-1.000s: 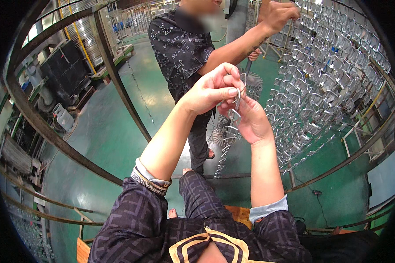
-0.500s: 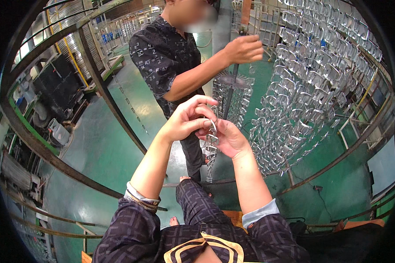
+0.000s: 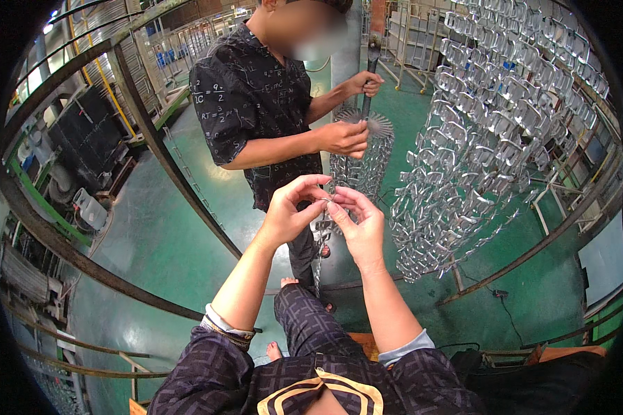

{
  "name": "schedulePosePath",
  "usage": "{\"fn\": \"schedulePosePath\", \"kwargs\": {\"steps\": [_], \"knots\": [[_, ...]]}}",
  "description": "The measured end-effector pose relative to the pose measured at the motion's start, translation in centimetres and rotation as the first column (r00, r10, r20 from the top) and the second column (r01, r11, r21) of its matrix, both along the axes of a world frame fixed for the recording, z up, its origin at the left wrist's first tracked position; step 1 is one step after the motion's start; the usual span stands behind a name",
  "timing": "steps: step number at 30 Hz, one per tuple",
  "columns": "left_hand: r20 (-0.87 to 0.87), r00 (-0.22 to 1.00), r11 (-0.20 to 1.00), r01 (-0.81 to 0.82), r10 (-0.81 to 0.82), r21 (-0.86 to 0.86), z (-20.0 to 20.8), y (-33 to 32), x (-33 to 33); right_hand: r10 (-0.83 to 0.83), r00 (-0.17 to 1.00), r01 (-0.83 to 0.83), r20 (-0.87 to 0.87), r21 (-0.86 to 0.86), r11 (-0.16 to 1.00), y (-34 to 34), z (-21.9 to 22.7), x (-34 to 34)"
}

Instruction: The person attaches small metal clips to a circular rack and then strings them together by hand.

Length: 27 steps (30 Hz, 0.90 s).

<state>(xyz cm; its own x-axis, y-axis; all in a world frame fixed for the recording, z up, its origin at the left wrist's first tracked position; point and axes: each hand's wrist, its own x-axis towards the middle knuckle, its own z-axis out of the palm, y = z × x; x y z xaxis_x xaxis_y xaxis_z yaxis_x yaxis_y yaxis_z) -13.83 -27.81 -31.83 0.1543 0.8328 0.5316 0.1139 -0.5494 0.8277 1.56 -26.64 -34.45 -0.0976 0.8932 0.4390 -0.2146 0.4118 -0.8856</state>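
our left hand [image 3: 289, 211] and right hand [image 3: 360, 223] pinch a shiny metal chain [image 3: 318, 259] at its top; its small links dangle below them in a narrow strand. rightward hang glossy, curved silvery pieces [image 3: 474, 131] over smooth green floor [image 3: 145, 277].

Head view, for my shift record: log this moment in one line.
left hand: pinching metal strand; right hand: pinching same; strand: hanging below; co-worker: gripping dark rod

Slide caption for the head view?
Left hand and right hand hold a metal strand near a co-worker and hanging metal pieces.
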Motion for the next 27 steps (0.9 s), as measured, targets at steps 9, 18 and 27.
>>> {"fn": "schedulePosePath", "kwargs": {"steps": [9,18,27], "knots": [[0.206,0.978,0.993,-0.014,0.038,-0.118,-3.3,3.0,0.1,-0.436,0.899,0.437,0.032,-0.114,0.892,-2.8,-9.7,-0.4],[0.214,0.965,0.986,-0.137,0.153,-0.091,-5.2,8.1,-0.4,-0.066,0.639,0.167,0.767,-0.054,0.984,-10.0,-20.1,-1.3],[0.136,0.940,0.949,-0.313,0.314,-0.031,-5.9,12.1,-0.9,-0.151,0.447,0.050,0.882,0.143,0.988,-12.0,-22.1,-0.4]]}}
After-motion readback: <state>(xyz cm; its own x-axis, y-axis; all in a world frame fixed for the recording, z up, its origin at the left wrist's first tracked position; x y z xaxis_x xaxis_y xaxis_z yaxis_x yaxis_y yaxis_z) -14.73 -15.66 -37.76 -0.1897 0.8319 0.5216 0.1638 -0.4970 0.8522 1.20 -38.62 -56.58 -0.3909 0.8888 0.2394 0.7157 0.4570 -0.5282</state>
